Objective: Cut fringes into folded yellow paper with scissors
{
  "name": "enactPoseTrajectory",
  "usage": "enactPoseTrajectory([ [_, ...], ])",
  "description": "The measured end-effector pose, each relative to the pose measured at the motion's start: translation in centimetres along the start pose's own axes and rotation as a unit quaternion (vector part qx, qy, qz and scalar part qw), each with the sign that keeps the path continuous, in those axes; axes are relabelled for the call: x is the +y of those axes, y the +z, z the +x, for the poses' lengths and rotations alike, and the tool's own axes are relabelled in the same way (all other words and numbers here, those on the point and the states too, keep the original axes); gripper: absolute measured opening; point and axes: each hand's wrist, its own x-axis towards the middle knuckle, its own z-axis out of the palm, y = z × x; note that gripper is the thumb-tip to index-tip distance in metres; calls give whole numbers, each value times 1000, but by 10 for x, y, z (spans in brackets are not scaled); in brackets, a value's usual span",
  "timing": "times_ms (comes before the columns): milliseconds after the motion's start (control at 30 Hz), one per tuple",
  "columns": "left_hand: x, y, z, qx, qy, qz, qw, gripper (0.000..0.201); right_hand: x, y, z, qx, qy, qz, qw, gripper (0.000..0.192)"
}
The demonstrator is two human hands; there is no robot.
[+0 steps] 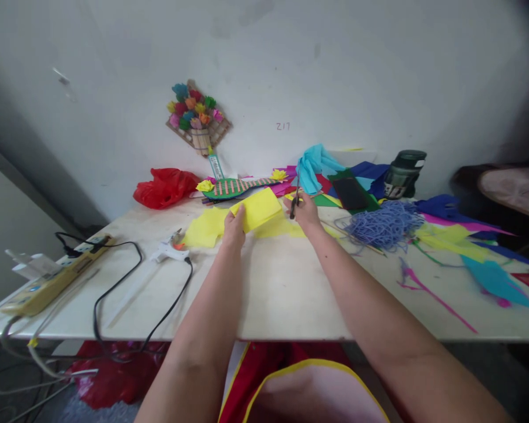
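My left hand [234,228] grips the near end of a folded yellow paper sheet [257,208], lifted a little off the white table [282,288]. My right hand [306,212] holds dark scissors [295,202], blades pointing up, just right of that sheet. More crumpled yellow paper [205,229] lies flat under and left of the folded piece.
A glue gun [170,251] with a black cable lies at left, near a yellow power strip [55,276]. A red plastic bag [163,187], a paper flower craft [242,187], blue yarn [385,224], a dark jar [404,173] and coloured paper scraps [467,241] crowd the back and right.
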Motion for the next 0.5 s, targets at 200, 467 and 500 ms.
enactPoseTrajectory([
  [200,-1,1,-5,-47,-37,26,998,16,-1,6,-6,-13,30,125,992,47],
  [467,0,-1,-3,-37,-68,17,997,19,0,5,-4,7,14,139,990,43],
  [500,1,-1,-3,-33,-76,6,997,20,-1,6,-4,11,11,146,989,44],
])
